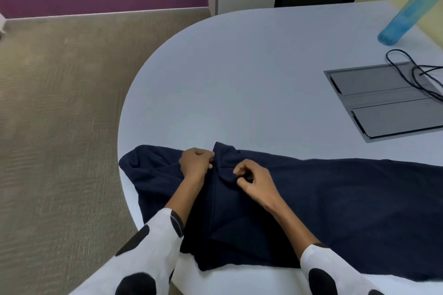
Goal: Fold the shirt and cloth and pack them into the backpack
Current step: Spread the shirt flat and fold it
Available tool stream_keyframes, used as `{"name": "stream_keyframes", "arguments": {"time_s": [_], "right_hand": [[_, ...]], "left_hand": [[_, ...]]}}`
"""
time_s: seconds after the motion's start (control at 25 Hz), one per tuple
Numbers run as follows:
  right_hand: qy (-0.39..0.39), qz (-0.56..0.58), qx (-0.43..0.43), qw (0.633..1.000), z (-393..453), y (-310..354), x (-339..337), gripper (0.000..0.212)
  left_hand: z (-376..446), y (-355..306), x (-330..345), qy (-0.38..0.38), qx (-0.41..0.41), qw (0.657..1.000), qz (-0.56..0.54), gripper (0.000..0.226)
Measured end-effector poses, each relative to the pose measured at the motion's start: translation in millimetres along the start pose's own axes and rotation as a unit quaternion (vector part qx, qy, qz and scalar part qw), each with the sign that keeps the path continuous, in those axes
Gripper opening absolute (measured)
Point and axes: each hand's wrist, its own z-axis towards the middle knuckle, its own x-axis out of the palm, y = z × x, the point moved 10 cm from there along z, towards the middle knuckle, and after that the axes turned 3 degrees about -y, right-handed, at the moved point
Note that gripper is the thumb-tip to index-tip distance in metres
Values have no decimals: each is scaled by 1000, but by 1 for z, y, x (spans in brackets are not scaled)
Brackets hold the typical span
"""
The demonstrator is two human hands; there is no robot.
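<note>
Folding not far along, judging by the layout: navy shirt [335, 201] lies spread across the near edge of the worktop [251, 74], its left end bunched at the rounded corner, its right end running out of frame. Near hem drapes slightly over the worktop edge toward the person.

Head view only. Fabric looks soft, light and limp, likely knit; it wrinkles and bunches easily, so it will sag if lifted from one point. Best hold, I'd say, is a pinch at seams, collar or hem corners, two points at once, then drag flat on the surface.

Left hand [196, 161] has fingers curled, gripping a raised fold of the shirt near its far edge. Right hand [254, 181] sits just beside it, thumb and fingertips pinching a small ridge of the same fabric. Both grip the shirt, close together, around what may be the collar area; can't confirm.

Cloth and backpack not in view. Far right: blue bottle [405, 14], a recessed grey panel [383, 103] in the worktop, black cable [407, 72] looping over it. All well apart from the shirt.
</note>
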Motion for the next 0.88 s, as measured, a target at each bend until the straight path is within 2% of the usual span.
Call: {"name": "stream_keyframes", "arguments": {"time_s": [0.08,0.16,0.2,0.28,0.4,0.52,0.64,0.76,0.8,0.84,0.88], "right_hand": [[3,-57,-2,998,3,-4,-3,27],[90,-176,11,980,-1,-11,13,39],[118,-220,9,968,-4,-13,19,38],[109,-198,-7,974,-8,-8,18,27],[64,-90,16,994,-13,-11,1,32],[85,-84,7,993,-14,-12,1,28],[105,-78,7,991,-13,-13,-4,32],[81,-133,-6,988,-5,-19,-22,36],[79,-156,-13,984,-2,-20,-25,33],[84,-176,-19,981,0,-22,-25,27],[90,-190,-22,977,2,-23,-22,21]], "left_hand": [[-9,8,5,35,3,999,-33,24],[-13,8,15,69,-26,997,-39,38],[-11,7,21,76,-42,996,-31,43],[-5,1,28,76,-64,995,-24,45],[2,1,27,50,-54,997,-7,31],[-10,1,-2,-31,35,994,101,24],[-35,-3,-13,-66,148,946,280,26],[-40,-14,-11,-82,193,929,306,16],[-43,-24,-8,-90,243,913,314,8],[-52,-37,0,-88,326,879,338,3],[-62,-44,12,-63,407,835,366,6]]}}
